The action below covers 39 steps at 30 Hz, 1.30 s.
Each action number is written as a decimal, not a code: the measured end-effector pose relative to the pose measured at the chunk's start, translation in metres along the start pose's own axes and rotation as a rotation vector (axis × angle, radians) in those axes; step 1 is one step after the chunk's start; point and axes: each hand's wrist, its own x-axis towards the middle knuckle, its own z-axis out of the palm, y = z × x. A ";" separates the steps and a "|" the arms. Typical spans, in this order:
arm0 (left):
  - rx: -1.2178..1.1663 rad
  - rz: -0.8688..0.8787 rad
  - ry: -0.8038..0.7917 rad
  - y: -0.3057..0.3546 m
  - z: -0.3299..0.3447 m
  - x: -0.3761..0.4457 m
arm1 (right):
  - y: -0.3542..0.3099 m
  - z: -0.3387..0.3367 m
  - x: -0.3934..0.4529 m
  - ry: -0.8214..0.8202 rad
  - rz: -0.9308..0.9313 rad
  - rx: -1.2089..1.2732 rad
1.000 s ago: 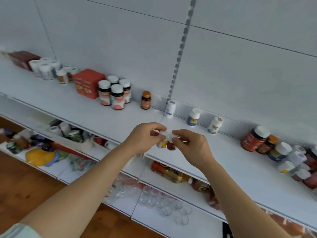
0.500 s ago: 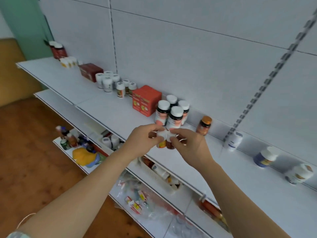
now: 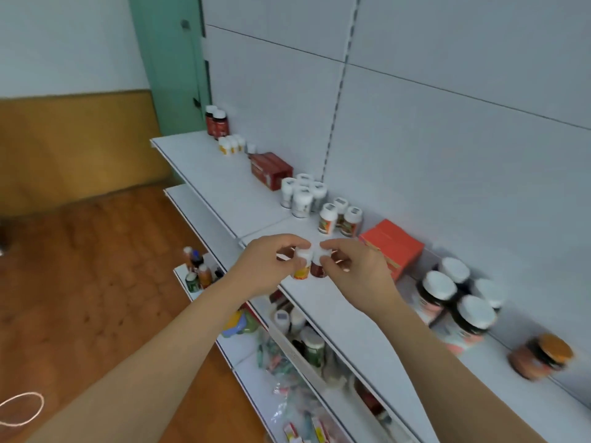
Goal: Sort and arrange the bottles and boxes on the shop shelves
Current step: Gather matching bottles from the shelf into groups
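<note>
Two little bottles, one in each hand

The left hand (image 3: 265, 266) pinches a small white-capped yellow-label bottle (image 3: 302, 265); the right hand (image 3: 358, 270) pinches a small white-capped dark red bottle (image 3: 318, 266), side by side above the white shelf (image 3: 335, 308), left of the orange box (image 3: 393, 247), probably to compare them.

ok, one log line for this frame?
left hand: holds yellow-label bottle | right hand: holds dark red bottle | both above top shelf | unplaced
</note>
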 end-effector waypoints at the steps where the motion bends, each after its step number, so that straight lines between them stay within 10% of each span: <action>1: -0.005 0.006 0.010 -0.010 -0.015 0.006 | -0.007 0.013 0.012 -0.005 -0.006 0.000; 15: 0.066 0.057 0.039 -0.139 -0.193 0.109 | -0.088 0.170 0.165 0.017 -0.003 -0.037; 39: 0.269 0.145 -0.071 -0.321 -0.319 0.416 | -0.030 0.332 0.459 0.256 0.080 -0.406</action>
